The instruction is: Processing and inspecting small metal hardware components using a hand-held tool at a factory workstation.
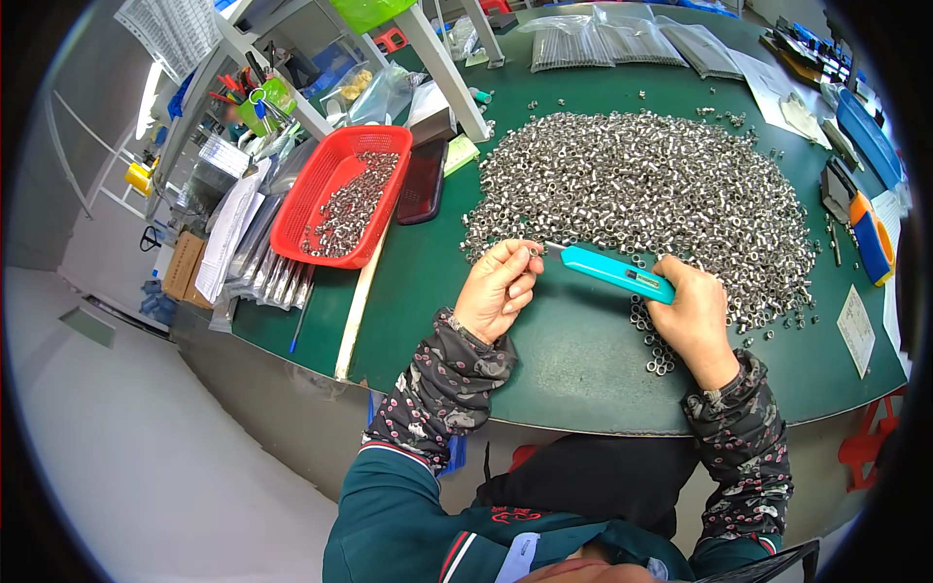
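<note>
Between the thumb and fingertips of my left hand [500, 290] is pinched a small metal ring [534, 252]. My right hand [694, 316] grips the rear end of a teal utility knife [614, 273], whose blade tip points left and reaches the ring. Just beyond both hands spreads a large heap of small silvery metal rings [641, 185]. A few loose rings [661, 361] lie beside my right hand, on its left.
On the left, a red plastic basket [284, 240] holds more rings, with a dark phone [422, 185] next to it. Bagged parts [603, 44] lie at the back. An orange and blue tool [872, 238] and a paper label [855, 330] are on the right of the green table [573, 379].
</note>
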Demonstrator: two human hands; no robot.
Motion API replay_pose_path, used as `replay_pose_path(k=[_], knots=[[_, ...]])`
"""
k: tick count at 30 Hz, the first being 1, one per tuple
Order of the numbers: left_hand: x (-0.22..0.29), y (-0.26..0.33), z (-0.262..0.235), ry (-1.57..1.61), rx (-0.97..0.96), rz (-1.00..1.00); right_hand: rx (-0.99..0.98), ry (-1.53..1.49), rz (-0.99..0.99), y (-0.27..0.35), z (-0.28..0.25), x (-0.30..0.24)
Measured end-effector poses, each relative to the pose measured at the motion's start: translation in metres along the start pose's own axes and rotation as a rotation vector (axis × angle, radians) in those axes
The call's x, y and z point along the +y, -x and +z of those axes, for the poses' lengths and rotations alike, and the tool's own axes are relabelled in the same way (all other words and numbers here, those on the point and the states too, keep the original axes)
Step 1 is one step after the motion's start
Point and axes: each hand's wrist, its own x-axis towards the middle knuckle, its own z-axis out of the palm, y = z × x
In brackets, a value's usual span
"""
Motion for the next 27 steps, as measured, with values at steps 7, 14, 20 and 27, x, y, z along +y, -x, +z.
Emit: replay_pose_path(k=[7, 14, 20, 27], knots=[[0.0, 0.0, 0.002, -0.026, -0.002, 0.003, -0.051, -0.002, -0.026, 0.001, 0.002, 0.001], [0.0, 0.0, 0.004, -0.025, 0.001, 0.005, -0.02, 0.004, 0.017, -0.001, 0.001, 0.0], [-0.002, 0.0, 0.0, -0.086, -0.011, 0.039, -0.011, -0.007, 0.001, 0.0, 0.001, 0.0], [-0.002, 0.0, 0.008, -0.23, 0.066, 0.098, -0.094, -0.083, 0.003, -0.003, -0.008, -0.007]])
